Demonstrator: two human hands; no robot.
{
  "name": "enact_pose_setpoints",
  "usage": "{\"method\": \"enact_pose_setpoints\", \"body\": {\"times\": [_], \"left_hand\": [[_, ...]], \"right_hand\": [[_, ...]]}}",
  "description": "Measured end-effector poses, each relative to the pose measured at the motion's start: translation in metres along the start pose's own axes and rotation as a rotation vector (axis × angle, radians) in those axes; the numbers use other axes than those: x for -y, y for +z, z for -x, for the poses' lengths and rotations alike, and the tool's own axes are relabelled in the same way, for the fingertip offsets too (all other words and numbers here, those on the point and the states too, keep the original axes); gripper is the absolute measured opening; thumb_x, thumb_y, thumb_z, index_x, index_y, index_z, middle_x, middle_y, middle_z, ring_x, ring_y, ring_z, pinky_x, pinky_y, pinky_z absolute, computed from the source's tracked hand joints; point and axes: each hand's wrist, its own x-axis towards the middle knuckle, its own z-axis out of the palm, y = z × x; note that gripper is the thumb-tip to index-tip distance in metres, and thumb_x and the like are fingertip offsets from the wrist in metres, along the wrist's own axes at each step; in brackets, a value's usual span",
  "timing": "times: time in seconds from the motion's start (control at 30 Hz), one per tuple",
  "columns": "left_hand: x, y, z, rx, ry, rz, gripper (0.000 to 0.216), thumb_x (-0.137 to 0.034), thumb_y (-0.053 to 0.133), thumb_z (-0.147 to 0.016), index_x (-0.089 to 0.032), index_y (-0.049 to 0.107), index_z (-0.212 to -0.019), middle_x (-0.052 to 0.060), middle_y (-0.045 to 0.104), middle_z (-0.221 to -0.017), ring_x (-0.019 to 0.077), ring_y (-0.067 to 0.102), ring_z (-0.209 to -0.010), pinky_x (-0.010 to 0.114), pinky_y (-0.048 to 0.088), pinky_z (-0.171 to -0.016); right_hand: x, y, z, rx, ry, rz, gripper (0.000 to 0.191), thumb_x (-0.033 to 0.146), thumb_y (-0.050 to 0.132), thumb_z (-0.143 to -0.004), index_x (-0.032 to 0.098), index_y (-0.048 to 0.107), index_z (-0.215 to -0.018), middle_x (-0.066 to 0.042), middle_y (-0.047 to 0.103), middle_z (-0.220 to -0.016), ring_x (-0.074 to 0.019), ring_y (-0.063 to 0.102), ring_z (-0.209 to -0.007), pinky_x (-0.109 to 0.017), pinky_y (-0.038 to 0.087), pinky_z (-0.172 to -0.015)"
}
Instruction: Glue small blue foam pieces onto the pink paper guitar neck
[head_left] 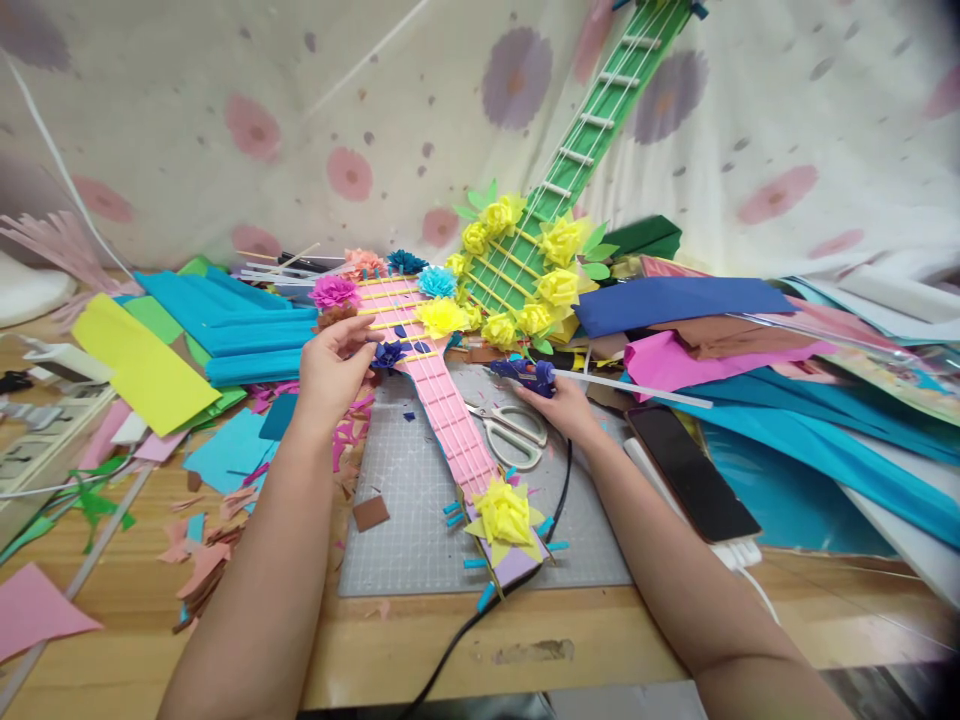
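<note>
A pink paper guitar (456,425) lies on a grey cutting mat (397,500), its neck slanting toward me. Crepe paper flowers edge its body, among them a magenta one (334,291) and a yellow one (442,317). At the body's left edge, the bent fingers of my left hand (334,365) close at a dark blue paper flower (389,354); their exact grip is partly hidden. My right hand (562,405) is wrapped round a blue glue gun (534,375), nozzle pointing left, a long white glue stick (637,388) out of its back. Scissors (516,435) lie between hand and neck.
Behind, a green paper guitar (517,265) leans against the patterned curtain. Coloured paper (240,325) is heaped left, more (757,340) right. A phone (694,475) rests near my right forearm. The black gun cord (480,615) runs beneath the guitar's head to the table's front edge.
</note>
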Motion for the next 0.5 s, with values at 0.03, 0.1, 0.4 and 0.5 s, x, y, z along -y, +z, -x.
{"method": "enact_pose_setpoints", "body": {"times": [0.03, 0.1, 0.4, 0.5], "left_hand": [[0.001, -0.001, 0.000, 0.023, 0.011, -0.014, 0.040, -0.013, 0.067, -0.061, -0.017, 0.067, -0.101, 0.005, 0.068, -0.085, 0.0161, 0.064, -0.082, 0.024, 0.053, -0.070], [0.002, -0.004, -0.001, 0.072, 0.041, -0.074, 0.053, -0.014, 0.067, -0.061, -0.019, 0.062, -0.114, 0.006, 0.067, -0.093, 0.0145, 0.064, -0.080, 0.023, 0.054, -0.068], [-0.005, -0.008, 0.007, 0.266, 0.068, -0.381, 0.100, -0.013, 0.071, -0.062, -0.036, 0.018, -0.144, 0.009, 0.055, -0.123, 0.0103, 0.063, -0.069, 0.020, 0.051, -0.053], [-0.008, -0.005, 0.011, 0.331, 0.075, -0.428, 0.103, -0.012, 0.069, -0.064, -0.038, 0.012, -0.145, 0.010, 0.054, -0.126, 0.0101, 0.062, -0.066, 0.020, 0.050, -0.051]], "right_hand": [[0.000, -0.004, 0.001, -0.013, -0.016, 0.015, 0.047, 0.060, 0.060, -0.066, 0.018, 0.062, -0.087, -0.007, 0.067, -0.082, -0.0227, 0.060, -0.075, -0.031, 0.043, -0.066], [0.002, -0.014, 0.006, -0.050, -0.027, 0.101, 0.046, 0.060, 0.063, -0.063, 0.020, 0.056, -0.083, -0.005, 0.063, -0.078, -0.0205, 0.057, -0.072, -0.029, 0.039, -0.062], [0.052, -0.050, 0.033, 0.486, -0.112, 0.076, 0.036, 0.052, 0.054, -0.075, 0.021, 0.037, -0.067, 0.005, 0.045, -0.059, -0.0106, 0.040, -0.055, -0.024, 0.030, -0.053], [0.085, -0.032, 0.026, 0.432, -0.246, -0.149, 0.025, 0.042, 0.056, -0.076, 0.021, 0.043, -0.079, 0.003, 0.051, -0.072, -0.0104, 0.046, -0.063, -0.024, 0.037, -0.058]]}}
